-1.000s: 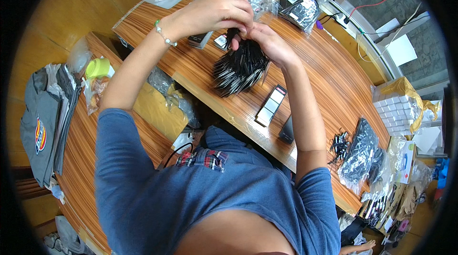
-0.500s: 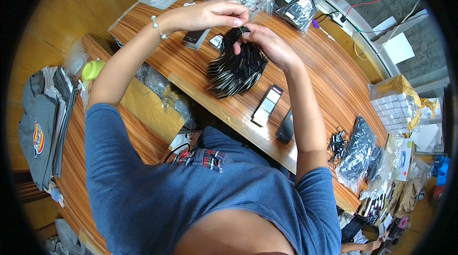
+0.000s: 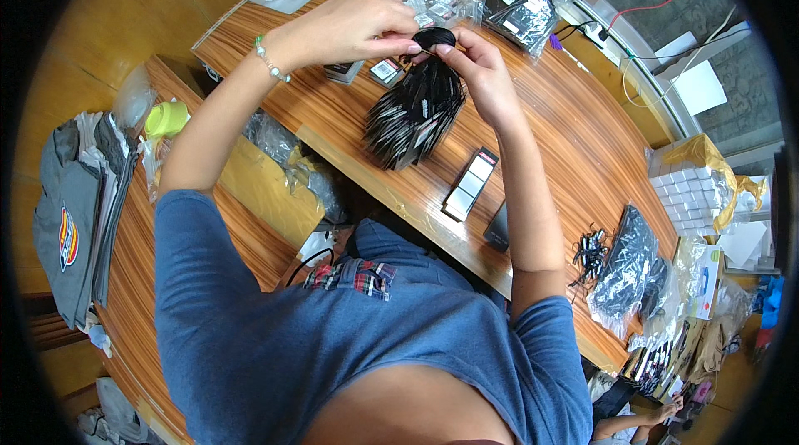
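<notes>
A thick bundle of black hang-tag cords [image 3: 414, 116] fans out over the wooden table, its gathered, looped upper end raised between my hands. My right hand [image 3: 485, 75] is closed on that upper end, with thumb and fingers pinching the black loop. From the other side my left hand [image 3: 366, 27] meets it, thumb and index finger pressed together at the loop's edge and the other fingers curled. What exactly the left fingertips pinch is too small to make out. Nearer me lies a stack of black-and-white tags [image 3: 472, 185], beside a dark box-like stack [image 3: 497, 229] partly behind my right forearm.
More tags [image 3: 386, 71] lie beyond the bundle. Clear plastic bags [image 3: 433, 0] and a bagged black pack [image 3: 522, 11] sit at the far edge. Loose black cords [image 3: 590, 249] and a bag of black items [image 3: 626, 266] are at right. Folded grey garments [image 3: 68, 220] hang at left.
My left hand has shifted slightly left, its fingers lifting and curling more. My right hand has moved a little right and down, and the loop at the bundle's top shows rounder.
</notes>
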Tool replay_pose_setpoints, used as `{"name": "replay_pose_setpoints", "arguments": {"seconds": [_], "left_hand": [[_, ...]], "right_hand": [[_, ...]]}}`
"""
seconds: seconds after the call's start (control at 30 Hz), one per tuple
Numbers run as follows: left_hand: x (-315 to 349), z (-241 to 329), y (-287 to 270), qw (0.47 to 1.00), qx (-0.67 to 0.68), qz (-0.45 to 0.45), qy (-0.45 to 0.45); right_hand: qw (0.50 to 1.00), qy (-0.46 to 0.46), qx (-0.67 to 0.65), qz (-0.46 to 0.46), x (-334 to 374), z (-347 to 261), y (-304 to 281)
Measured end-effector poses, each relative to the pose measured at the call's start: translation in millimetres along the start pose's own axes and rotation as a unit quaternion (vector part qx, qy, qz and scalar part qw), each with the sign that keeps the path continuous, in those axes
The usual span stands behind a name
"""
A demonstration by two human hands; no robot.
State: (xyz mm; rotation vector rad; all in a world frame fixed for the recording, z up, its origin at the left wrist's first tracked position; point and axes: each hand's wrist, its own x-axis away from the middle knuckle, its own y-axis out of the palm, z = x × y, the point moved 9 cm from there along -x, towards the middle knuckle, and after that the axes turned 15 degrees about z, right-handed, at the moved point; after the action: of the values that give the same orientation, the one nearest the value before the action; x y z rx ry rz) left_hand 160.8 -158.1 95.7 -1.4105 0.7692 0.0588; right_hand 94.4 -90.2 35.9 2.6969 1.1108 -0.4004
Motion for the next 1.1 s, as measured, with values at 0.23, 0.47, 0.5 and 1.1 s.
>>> {"name": "replay_pose_setpoints", "arguments": {"seconds": [0.23,0.47,0.5,1.1], "left_hand": [[11,-5,7,0.989,0.098,0.09,-0.063],[14,-3,13,0.983,0.112,0.128,-0.072],[13,-3,13,0.982,0.118,0.13,-0.072],[7,3,12,0.986,0.104,0.112,-0.067]], "right_hand": [[0.993,0.018,-0.105,0.047,1,13,-7],[0.985,0.035,-0.146,0.083,4,12,-17],[0.988,0.013,-0.125,0.085,3,11,-19],[0.997,-0.04,-0.011,0.07,-2,-11,-11]]}}
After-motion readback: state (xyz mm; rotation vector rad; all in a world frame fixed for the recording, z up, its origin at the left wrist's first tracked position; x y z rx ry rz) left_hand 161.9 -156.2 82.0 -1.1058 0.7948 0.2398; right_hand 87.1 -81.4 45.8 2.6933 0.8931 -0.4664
